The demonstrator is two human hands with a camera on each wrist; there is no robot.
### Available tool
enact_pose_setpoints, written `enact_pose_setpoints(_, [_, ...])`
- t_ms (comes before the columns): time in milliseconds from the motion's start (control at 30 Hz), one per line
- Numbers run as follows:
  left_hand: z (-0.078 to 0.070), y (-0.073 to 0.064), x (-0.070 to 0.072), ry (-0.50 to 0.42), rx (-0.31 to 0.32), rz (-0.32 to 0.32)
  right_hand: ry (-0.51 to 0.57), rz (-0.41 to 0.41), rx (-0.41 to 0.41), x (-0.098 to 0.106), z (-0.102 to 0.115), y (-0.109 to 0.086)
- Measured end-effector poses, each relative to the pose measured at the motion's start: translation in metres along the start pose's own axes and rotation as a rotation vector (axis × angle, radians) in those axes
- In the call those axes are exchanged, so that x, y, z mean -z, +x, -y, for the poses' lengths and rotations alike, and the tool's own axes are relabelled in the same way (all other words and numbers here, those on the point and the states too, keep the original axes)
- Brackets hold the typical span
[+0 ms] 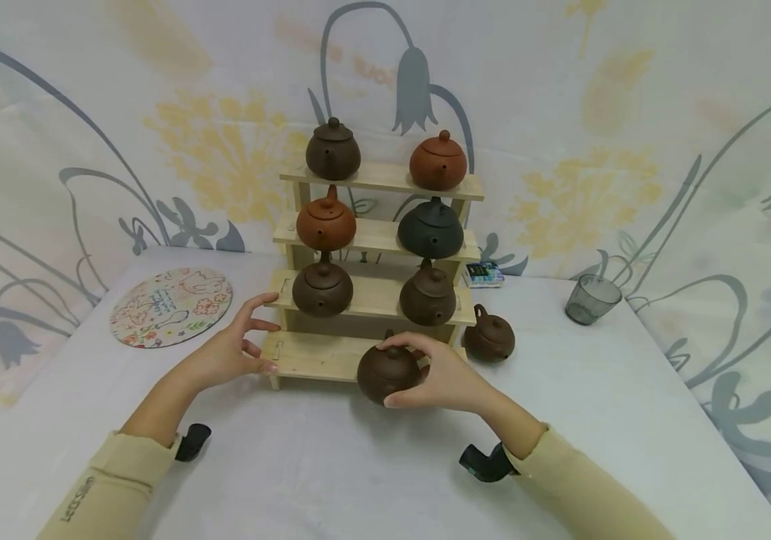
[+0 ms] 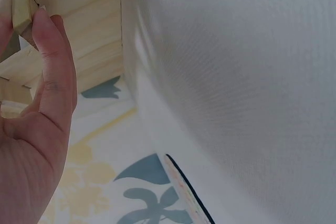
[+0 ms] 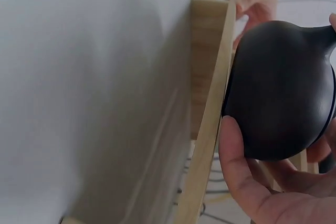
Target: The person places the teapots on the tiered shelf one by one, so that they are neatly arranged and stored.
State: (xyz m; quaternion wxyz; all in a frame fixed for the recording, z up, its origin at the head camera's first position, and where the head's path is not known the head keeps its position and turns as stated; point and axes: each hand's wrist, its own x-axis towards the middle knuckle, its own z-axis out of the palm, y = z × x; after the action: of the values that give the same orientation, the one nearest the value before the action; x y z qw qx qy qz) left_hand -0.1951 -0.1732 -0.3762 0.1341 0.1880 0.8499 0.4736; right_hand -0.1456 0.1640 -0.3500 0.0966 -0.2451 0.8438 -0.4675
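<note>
At the right half of the bottom step, a dark brown teapot (image 1: 385, 373) is held in my right hand (image 1: 442, 375), fingers over its lid and side, thumb low at its front. The right wrist view has the teapot's smooth body (image 3: 281, 90) right against the step's wooden edge. My left hand (image 1: 226, 352) holds the left end of the four-step wooden stand (image 1: 318, 356). In the left wrist view, a board end (image 2: 22, 3) lies between its fingertips. Two teapots stand on each upper step, among them a red-brown teapot (image 1: 438, 161) and a blackish teapot (image 1: 430, 229).
Right of the stand, another small brown teapot (image 1: 490, 336) rests on the white table (image 1: 331, 480). Behind it lies a small coloured box (image 1: 484, 274). A grey glass (image 1: 592, 298) stands far right. A round patterned mat (image 1: 172, 307) lies at the left.
</note>
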Motion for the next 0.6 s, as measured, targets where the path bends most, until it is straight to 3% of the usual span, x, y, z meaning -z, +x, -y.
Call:
enact_pose_setpoints(167, [0.001, 0.0, -0.001, 0.011, -0.007, -0.001, -0.048, -0.005, 0.068, -0.014, 0.004, 0.017])
enact_pose_setpoints(600, [-0.001, -0.002, 0.001, -0.005, -0.023, 0.0, -0.03, -0.036, 0.124, -0.046, 0.017, 0.051])
